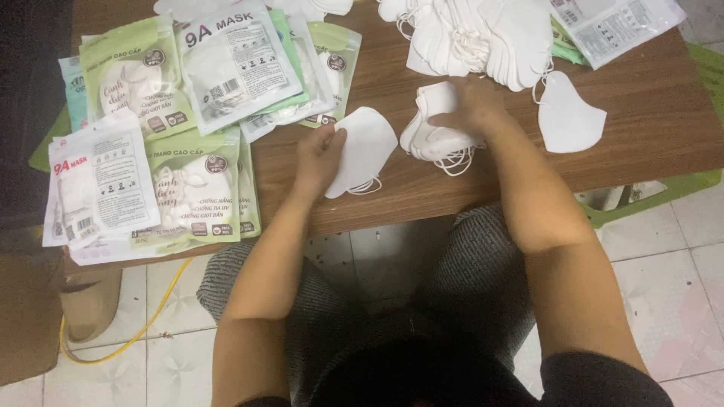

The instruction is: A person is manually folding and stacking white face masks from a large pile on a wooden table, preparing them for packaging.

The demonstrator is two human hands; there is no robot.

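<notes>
Head view, left hand: the left hand [317, 154] pinches one folded white mask [363, 148] at its left edge, thumb on top and fingers curled beneath; the mask lies half on the wooden table [648, 128], near the front edge, its ear loops trailing toward the person.
Head view, right hand: the right hand [471, 113] lies palm down on a small stack of masks [437, 134] just right of the held mask, fingers spread flat and pressing, not closed round anything; whether a fingertip hooks a loop I cannot tell.
Head view, supply: a large heap of loose masks [483, 38] sits at the far edge, and a single mask [569, 117] lies apart to the right.
Head view, packaging: printed pouches [151, 128] in green and white overlap at the left of the table; more pouches [611, 26] lie at the far right corner.
Doing it well, grip: hold the mask by its edge only, so the face stays clean and uncreased.
Doing it well, loops: tuck the ear loops against the body, since loose ones snag neighbours in the stack.
Doing it well, stack: the flat right palm should keep the pile squared while one mask is drawn off at a time.
Risk: the held mask sits close to the table's front edge and could slide off.
</notes>
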